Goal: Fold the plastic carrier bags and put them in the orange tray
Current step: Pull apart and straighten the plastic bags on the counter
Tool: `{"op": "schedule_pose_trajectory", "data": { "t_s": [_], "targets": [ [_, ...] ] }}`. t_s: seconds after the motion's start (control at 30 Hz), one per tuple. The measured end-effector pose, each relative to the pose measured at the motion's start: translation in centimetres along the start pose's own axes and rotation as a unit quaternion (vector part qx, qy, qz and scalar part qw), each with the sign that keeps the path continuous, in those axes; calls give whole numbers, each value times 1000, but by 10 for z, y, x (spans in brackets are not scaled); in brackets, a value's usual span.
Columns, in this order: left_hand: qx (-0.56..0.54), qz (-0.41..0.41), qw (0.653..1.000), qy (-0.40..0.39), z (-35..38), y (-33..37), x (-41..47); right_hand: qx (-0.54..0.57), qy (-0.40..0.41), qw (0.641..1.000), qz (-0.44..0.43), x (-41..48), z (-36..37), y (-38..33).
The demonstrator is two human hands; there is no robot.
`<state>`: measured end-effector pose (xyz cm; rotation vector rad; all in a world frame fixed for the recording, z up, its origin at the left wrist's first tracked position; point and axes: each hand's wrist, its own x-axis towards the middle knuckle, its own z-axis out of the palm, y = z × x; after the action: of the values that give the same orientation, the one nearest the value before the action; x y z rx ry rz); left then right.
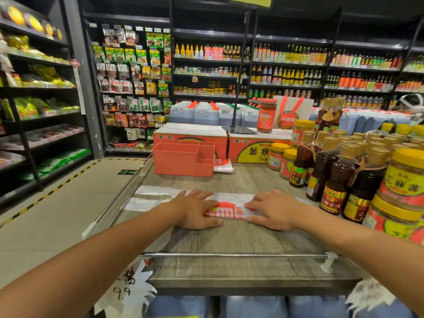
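Table [229, 239]: wood top, bottles and jars [344, 171] crowding its right side.

Carrier bag [229, 211]: lies flat across the near middle of the table as a long narrow strip, handles trailing left. We judge it folded lengthwise only, not yet into a small packet.

Orange tray [181, 166]: far left of the table, well apart from the strip. We see no bag in the compartments that show.

Left hand [195, 210] and right hand [273, 211]: both flat, fingers straight, pressing the strip down on either side of its red print.

Second bag [223, 168]: just right of the tray, on the table, not inside.

Estimate: early; the cross folds and all placing remain.
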<state>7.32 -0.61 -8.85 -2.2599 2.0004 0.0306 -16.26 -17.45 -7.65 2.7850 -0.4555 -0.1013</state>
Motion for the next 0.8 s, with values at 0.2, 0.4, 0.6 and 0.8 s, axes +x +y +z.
{"op": "schedule_pose_trajectory", "data": {
  "t_s": [0.2,0.4,0.6,0.8],
  "targets": [
    [58,26,997,40,-2,3,2,-15,11,1000,-16,0,-2,-1],
    [39,45,996,68,-14,1,0,20,19,1000,-14,5,-4,-4],
    [52,38,995,80,-23,4,4,2,10,1000,-6,9,-13,-7],
    [-12,10,999,34,-39,-1,13,98,-20,993,55,21,-33,0]
  ]
}}
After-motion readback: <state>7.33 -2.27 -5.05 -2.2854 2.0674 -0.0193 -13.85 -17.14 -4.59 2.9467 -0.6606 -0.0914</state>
